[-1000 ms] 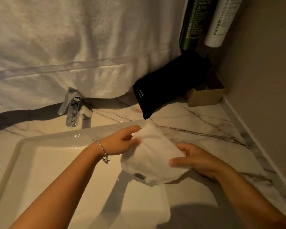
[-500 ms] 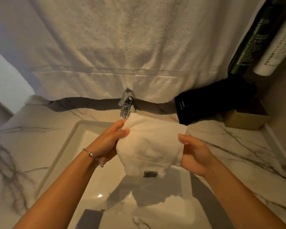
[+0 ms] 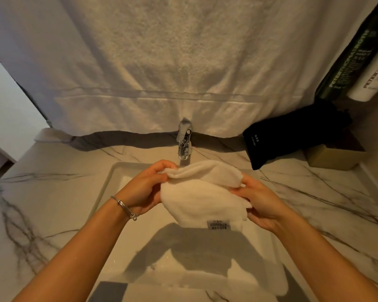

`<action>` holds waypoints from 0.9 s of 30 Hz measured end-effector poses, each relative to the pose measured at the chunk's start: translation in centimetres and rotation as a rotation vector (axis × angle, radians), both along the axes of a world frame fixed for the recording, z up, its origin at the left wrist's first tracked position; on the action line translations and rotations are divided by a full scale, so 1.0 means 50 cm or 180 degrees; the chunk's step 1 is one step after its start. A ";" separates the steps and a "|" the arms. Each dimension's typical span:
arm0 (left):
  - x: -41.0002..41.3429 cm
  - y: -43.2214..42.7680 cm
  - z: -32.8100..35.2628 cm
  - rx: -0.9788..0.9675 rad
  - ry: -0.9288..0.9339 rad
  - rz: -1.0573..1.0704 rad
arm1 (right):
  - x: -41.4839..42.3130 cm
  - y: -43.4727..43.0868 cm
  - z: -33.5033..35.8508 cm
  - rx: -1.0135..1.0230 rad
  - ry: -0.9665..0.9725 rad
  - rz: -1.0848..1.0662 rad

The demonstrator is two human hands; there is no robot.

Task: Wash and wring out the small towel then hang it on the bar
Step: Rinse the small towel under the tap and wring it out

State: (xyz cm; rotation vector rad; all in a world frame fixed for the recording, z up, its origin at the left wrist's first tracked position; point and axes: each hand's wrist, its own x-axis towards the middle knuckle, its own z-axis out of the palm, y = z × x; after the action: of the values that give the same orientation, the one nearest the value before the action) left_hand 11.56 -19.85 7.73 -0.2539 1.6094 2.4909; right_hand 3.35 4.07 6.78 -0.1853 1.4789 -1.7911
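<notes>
The small white towel [image 3: 202, 194] hangs folded between both hands over the sink basin [image 3: 118, 182], just in front of the chrome faucet [image 3: 184, 141]. A grey label shows at its lower edge. My left hand [image 3: 143, 188], with a silver bracelet on the wrist, pinches the towel's left top corner. Its right side is gripped by my right hand [image 3: 259, 201]. No water runs from the faucet. The bar is not visible.
A large white towel [image 3: 162, 62] hangs behind the faucet and covers the back wall. On the marble counter [image 3: 42, 203] at the right lie a black pouch [image 3: 292, 136] and a brown box [image 3: 334, 155]. Two bottles [image 3: 358, 62] hang at the upper right.
The view swung left, so the sink and faucet are now centred. Both hands carried the towel from the counter's right side to over the basin and drew its top edge together.
</notes>
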 end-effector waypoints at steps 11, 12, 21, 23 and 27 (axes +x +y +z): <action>-0.021 0.037 0.035 -0.1547 0.0475 0.0329 | -0.037 0.010 0.019 0.0308 0.0350 0.0014; -0.021 0.038 0.036 -0.1518 0.0459 0.0331 | -0.040 0.008 0.020 0.0385 0.0374 0.0031; -0.007 -0.003 0.030 -0.0582 0.0241 -0.0019 | -0.048 -0.005 0.031 -0.0049 -0.0189 0.0128; -0.004 -0.005 0.025 -0.1163 0.0273 -0.0103 | -0.044 -0.006 0.030 0.0112 0.0025 0.0249; -0.002 -0.005 0.018 -0.1895 0.0374 -0.0351 | -0.036 -0.002 0.022 0.0339 0.0297 0.0428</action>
State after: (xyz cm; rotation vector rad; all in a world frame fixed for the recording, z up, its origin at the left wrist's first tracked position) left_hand 11.45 -20.10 8.61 -0.0832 2.3114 1.9200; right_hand 1.53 3.96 7.88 -0.3107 1.5848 -1.6116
